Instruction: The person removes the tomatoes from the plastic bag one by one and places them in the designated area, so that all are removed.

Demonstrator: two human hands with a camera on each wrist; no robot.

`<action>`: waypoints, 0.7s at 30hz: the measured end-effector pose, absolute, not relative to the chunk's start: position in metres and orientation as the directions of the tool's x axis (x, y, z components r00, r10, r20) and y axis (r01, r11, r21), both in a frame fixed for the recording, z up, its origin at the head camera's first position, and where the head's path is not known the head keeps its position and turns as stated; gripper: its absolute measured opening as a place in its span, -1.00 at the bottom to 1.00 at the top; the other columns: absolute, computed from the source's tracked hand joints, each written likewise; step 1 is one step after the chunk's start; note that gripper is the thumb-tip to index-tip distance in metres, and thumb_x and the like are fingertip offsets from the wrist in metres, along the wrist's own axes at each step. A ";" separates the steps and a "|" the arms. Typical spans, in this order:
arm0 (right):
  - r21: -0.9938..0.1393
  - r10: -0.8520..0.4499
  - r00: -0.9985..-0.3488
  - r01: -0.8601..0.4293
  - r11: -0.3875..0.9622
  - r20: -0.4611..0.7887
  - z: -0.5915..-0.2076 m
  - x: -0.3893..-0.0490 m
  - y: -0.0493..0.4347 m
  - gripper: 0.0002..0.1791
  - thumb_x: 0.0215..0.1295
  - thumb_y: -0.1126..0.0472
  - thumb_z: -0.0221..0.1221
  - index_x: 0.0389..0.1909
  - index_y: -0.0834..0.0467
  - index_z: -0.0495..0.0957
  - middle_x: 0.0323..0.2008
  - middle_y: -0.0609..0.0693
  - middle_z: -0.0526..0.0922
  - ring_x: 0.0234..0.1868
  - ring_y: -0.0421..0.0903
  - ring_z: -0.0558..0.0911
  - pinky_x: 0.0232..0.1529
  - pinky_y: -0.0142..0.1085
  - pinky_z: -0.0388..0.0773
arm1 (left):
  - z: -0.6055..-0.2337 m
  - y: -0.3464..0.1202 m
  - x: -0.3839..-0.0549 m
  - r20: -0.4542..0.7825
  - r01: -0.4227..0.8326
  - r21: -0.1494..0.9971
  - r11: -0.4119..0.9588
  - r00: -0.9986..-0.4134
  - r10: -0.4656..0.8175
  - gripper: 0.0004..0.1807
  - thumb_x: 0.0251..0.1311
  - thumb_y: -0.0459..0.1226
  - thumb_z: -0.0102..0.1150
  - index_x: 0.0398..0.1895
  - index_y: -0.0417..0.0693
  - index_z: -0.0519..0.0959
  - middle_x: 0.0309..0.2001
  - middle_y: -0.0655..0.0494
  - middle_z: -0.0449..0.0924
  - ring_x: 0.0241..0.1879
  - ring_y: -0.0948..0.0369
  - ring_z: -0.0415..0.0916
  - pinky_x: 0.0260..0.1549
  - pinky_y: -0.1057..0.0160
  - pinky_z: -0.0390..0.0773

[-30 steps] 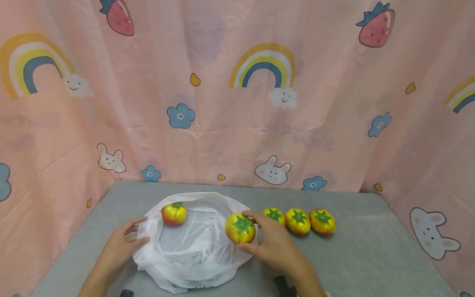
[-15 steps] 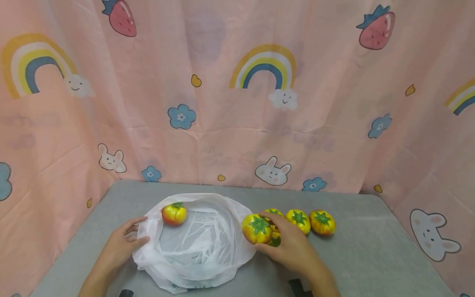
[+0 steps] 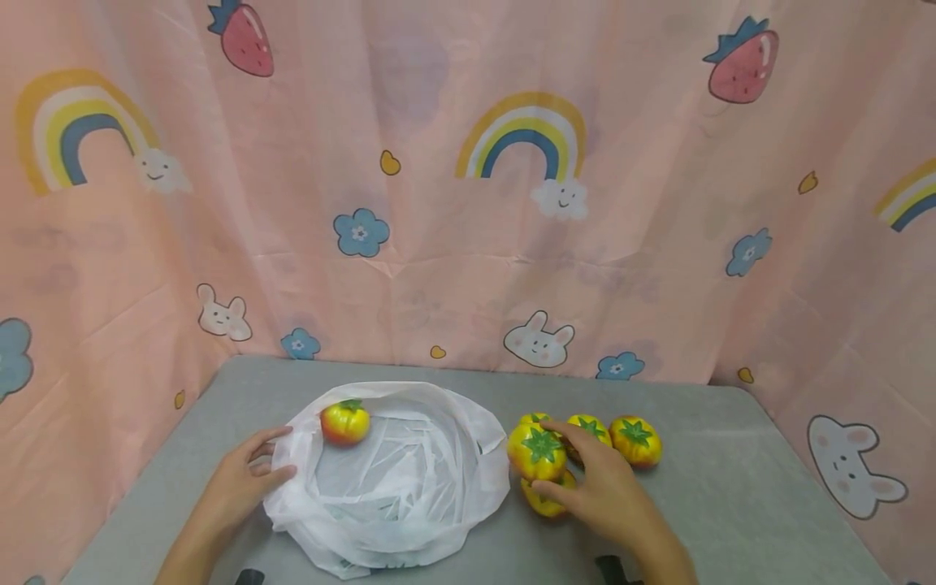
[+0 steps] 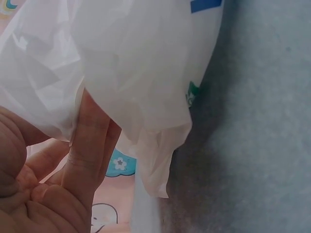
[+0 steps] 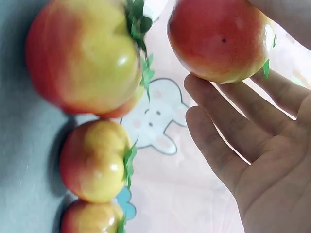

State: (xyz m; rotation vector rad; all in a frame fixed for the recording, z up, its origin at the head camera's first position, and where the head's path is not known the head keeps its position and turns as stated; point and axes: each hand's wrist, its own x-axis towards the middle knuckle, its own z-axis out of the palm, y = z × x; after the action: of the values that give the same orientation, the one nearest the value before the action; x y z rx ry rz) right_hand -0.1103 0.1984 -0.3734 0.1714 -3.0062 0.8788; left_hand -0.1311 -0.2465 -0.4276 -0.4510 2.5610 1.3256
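A white plastic bag (image 3: 468, 504) lies with its mouth spread on the table, one yellow-red tomato (image 3: 345, 422) inside its back left rim. At the bag's left side my left hand (image 3: 244, 479) holds a fold between thumb and fingers; the left wrist view shows the plastic hiding its fingertips (image 4: 90, 116). My right hand (image 3: 607, 487) grips another tomato (image 3: 537, 455), also seen from below in the right wrist view (image 5: 221, 41). Right beneath that one, partly covered, is a further tomato (image 3: 547, 500). Green star-shaped leaves top them all.
Behind my right hand stand a mostly covered tomato (image 3: 536, 418), a partly covered tomato (image 3: 589, 426) and a tomato at the row's end (image 3: 636, 441). The grey table (image 3: 746, 487) meets a pink patterned curtain (image 3: 439, 301) at its back and sides.
My right hand has moved right, away from over the bag's right rim, carrying its tomato. A tomato under it has come into view. The left hand and bag have stayed put.
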 end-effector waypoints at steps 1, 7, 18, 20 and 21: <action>-0.530 -0.101 -0.994 -0.103 0.842 0.034 -0.373 -0.110 0.200 -0.15 -0.01 -0.18 0.48 0.33 -0.07 0.42 0.30 0.05 0.53 0.27 0.11 0.54 0.29 0.20 0.46 | -0.428 -0.246 -0.131 -0.332 -0.368 0.754 0.544 -0.928 -0.168 -0.17 0.23 -0.05 0.33 0.51 0.04 0.19 0.41 -0.39 0.20 0.28 -0.29 0.36 0.17 -0.20 0.55; -0.513 -0.065 -0.998 -0.060 0.856 0.009 -0.375 -0.109 0.213 -0.12 0.00 -0.18 0.47 0.36 -0.06 0.38 0.32 0.09 0.52 0.26 0.13 0.53 0.26 0.24 0.46 | -0.426 -0.246 -0.130 -0.325 -0.361 0.752 0.551 -0.931 -0.167 -0.19 0.24 -0.06 0.32 0.51 0.04 0.18 0.41 -0.39 0.20 0.30 -0.31 0.33 0.18 -0.24 0.52; -0.504 -0.068 -0.997 -0.071 0.861 0.025 -0.383 -0.108 0.240 -0.10 -0.02 -0.19 0.48 0.35 0.02 0.39 0.28 0.17 0.52 0.15 0.13 0.60 0.12 0.14 0.60 | -0.423 -0.245 -0.129 -0.327 -0.367 0.758 0.539 -0.929 -0.173 -0.19 0.26 -0.08 0.30 0.52 0.06 0.17 0.43 -0.38 0.16 0.33 -0.33 0.30 0.20 -0.24 0.49; -0.498 -0.068 -0.997 -0.071 0.864 0.025 -0.384 -0.107 0.244 -0.10 -0.01 -0.22 0.46 0.34 0.03 0.39 0.30 0.20 0.50 0.17 0.17 0.59 0.12 0.17 0.59 | -0.422 -0.245 -0.129 -0.324 -0.364 0.760 0.539 -0.930 -0.172 -0.19 0.26 -0.08 0.30 0.52 0.05 0.16 0.43 -0.38 0.16 0.33 -0.33 0.30 0.20 -0.22 0.49; -0.490 -0.068 -0.997 -0.073 0.869 0.028 -0.384 -0.106 0.246 -0.09 -0.02 -0.24 0.45 0.34 0.03 0.39 0.31 0.23 0.48 0.17 0.20 0.58 0.12 0.20 0.57 | -0.422 -0.245 -0.128 -0.322 -0.362 0.761 0.539 -0.931 -0.172 -0.18 0.26 -0.08 0.30 0.52 0.05 0.16 0.43 -0.38 0.16 0.33 -0.33 0.30 0.20 -0.22 0.49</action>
State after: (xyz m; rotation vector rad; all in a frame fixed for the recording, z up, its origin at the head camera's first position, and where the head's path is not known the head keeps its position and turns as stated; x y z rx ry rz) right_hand -0.1060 0.2459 -0.3844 0.1145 -3.0274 0.7945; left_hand -0.1285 -0.2454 -0.4220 -0.4521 2.5673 1.3416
